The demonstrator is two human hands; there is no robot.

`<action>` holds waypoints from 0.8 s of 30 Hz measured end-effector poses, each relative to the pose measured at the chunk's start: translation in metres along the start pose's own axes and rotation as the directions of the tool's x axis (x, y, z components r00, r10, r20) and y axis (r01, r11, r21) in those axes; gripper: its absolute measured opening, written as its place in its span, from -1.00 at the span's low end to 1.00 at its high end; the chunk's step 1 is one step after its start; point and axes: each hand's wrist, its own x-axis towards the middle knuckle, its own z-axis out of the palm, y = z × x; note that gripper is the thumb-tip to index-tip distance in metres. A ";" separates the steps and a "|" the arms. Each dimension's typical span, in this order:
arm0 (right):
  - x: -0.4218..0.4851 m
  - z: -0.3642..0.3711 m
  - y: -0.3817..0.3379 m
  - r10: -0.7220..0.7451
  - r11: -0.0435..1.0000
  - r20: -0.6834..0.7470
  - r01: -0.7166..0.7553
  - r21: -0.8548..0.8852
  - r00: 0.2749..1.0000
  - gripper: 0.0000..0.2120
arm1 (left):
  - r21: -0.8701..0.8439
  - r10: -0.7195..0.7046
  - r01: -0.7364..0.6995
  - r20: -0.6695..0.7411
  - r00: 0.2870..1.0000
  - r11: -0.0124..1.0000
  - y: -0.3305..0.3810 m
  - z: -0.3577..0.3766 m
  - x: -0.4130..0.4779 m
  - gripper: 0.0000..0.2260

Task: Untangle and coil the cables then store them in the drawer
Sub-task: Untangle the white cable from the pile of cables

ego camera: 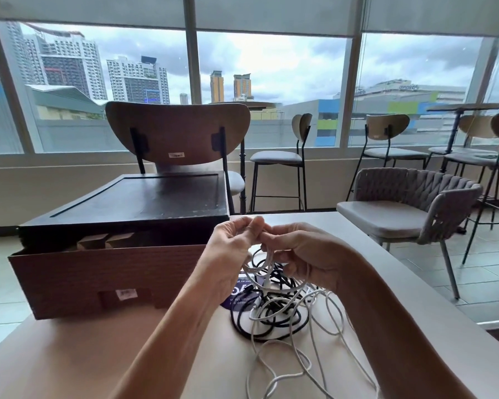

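Both hands, left hand and right hand, pinched a white cable above tangled black cable, beside the pulled-out cardboard drawer.

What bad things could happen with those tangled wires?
1. The left hand and right hand both pinch the white cable. A hard pull could tighten its knots around the black cable.
2. The drawer is only slightly open, so coils may snag going in.
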 end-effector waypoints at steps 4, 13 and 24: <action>0.004 -0.002 0.004 0.021 1.000 0.021 -0.021 0.023 1.000 -0.76 | -0.153 -0.144 0.145 0.013 0.989 0.978 -0.002 -0.001 0.004 -0.80; 0.003 0.002 0.004 -0.176 0.978 -0.233 0.143 -0.152 0.956 -0.75 | -0.294 -0.159 0.120 -0.116 0.980 0.948 -0.007 0.001 0.009 -0.82; 0.012 0.000 0.011 -0.611 0.693 -0.079 0.484 -0.535 0.788 -0.83 | -0.314 -0.115 0.061 -0.157 0.981 0.947 -0.004 0.000 0.008 -0.85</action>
